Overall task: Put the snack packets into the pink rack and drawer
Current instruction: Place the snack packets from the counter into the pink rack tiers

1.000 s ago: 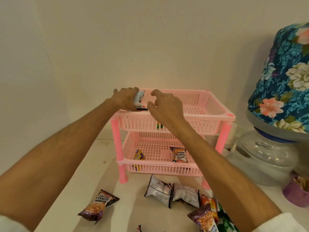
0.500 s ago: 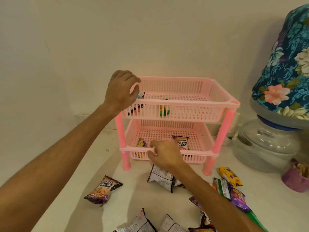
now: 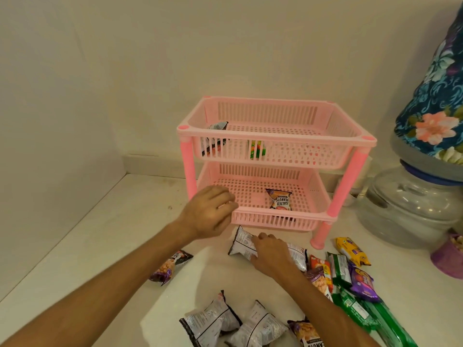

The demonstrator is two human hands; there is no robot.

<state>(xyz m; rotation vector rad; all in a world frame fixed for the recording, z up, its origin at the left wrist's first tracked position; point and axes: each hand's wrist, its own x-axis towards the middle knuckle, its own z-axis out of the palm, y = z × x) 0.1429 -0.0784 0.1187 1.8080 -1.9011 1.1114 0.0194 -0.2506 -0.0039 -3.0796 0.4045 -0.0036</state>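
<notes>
In front of the pink rack [image 3: 275, 136], the white counter [image 3: 100, 234] lies bare to the left as far as the wall, while packets crowd its near and right side. The left hand [image 3: 209, 212] hovers at the lower tray's front-left corner, fingers curled loosely together, nothing seen in them. The right hand [image 3: 269, 250] presses on a silver packet [image 3: 241, 242] just in front of the rack, fingers bent over it — whether they grip it I cannot tell. The upper tray holds two packets – a dark one [image 3: 213, 140] at its left and a green one [image 3: 256, 149] mid-front. The lower tray holds one peanut packet [image 3: 280, 200]. Right of the rack stands a clear water jar [image 3: 406, 209]
</notes>
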